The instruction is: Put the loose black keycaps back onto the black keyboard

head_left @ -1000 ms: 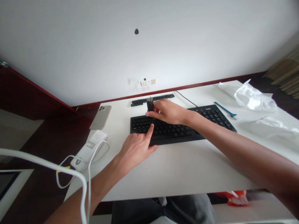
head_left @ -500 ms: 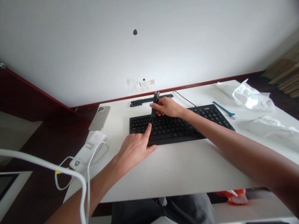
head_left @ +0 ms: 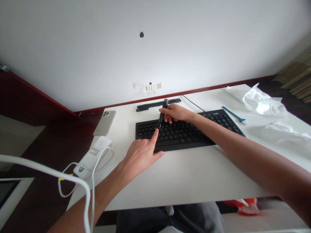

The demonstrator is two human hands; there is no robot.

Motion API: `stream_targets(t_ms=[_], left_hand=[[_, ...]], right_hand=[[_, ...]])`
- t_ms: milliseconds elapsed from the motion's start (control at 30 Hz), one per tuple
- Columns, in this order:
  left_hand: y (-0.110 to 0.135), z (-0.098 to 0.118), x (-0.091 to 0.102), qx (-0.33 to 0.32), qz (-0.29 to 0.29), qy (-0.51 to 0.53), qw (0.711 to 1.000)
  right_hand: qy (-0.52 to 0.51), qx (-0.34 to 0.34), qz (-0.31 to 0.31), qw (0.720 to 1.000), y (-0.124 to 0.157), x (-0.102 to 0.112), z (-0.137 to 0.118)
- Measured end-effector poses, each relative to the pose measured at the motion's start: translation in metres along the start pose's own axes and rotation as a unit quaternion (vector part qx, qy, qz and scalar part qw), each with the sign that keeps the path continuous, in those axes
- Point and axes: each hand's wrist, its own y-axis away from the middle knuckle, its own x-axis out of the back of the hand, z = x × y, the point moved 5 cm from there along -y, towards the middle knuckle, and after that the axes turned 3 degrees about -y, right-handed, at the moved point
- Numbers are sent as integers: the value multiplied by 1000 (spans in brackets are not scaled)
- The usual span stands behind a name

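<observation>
A black keyboard [head_left: 191, 140] lies on the white table. My right hand [head_left: 177, 111] is closed around a black keycap puller [head_left: 164, 108], which leans to the right with its wire prongs down at the keys on the keyboard's left part. Just below the prongs, the stretched index fingertip of my left hand [head_left: 143, 150] touches the keyboard. The left thumb points right along the keyboard's front edge, and this hand holds nothing. Whether a key sits between the wires is too small to tell. Behind the keyboard, loose black keycaps [head_left: 151, 105] lie in rows.
A phone [head_left: 105, 123] and a white power bank [head_left: 93, 155] with a white cable [head_left: 93, 184] are at the left. To the right lie a blue brush-like tool [head_left: 234, 114] and crumpled white plastic bags [head_left: 263, 100]. The keyboard's cord [head_left: 193, 102] runs toward the wall.
The keycap puller has tipped further to the right, and my right hand has shifted slightly right and down with it. My left hand keeps its place on the keyboard.
</observation>
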Motion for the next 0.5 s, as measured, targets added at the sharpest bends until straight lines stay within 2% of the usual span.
stream_targets(t_ms=[167,367,500], left_hand=[[0,0,0,1,0,1,1000],[0,0,-1,2,1,7,1000],[0,0,-1,-3,6,9,1000]], right_hand=[[11,44,30,999,-3,-2,4],[7,140,68,988,7,-12,-10],[12,174,70,982,13,-20,-16]])
